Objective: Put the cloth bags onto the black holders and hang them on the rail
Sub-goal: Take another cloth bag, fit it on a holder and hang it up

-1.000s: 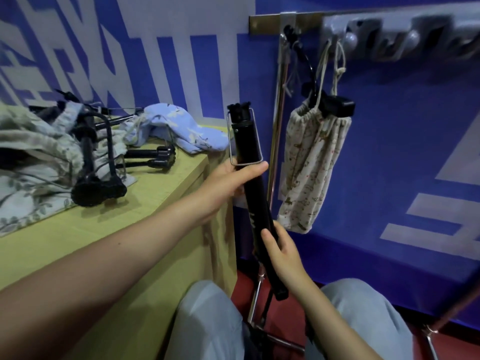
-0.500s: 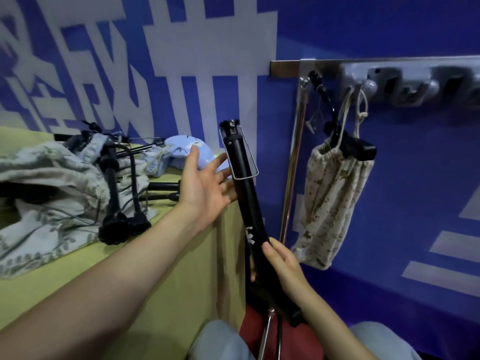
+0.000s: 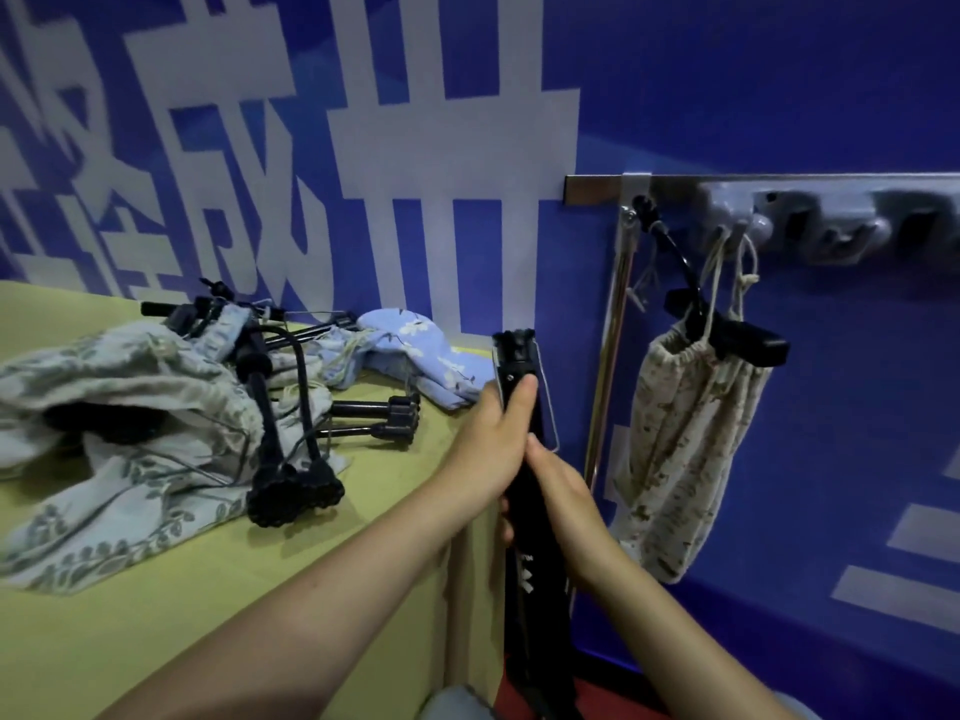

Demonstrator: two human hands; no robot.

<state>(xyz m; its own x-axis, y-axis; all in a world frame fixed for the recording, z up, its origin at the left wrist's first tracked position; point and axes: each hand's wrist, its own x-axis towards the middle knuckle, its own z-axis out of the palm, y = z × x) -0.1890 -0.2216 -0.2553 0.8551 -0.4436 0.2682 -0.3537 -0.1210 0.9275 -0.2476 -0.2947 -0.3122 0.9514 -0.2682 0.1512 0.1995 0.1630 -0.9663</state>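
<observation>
Both hands clasp one upright black holder point(image 3: 524, 511): left hand point(image 3: 493, 449) wraps high, right hand point(image 3: 563, 504) at its 5 o'clock.

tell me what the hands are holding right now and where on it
Both hands grip one black holder, standing upright at the table edge. The left hand wraps its upper part, just below the head; the right hand grips the shaft right beneath it.
</observation>
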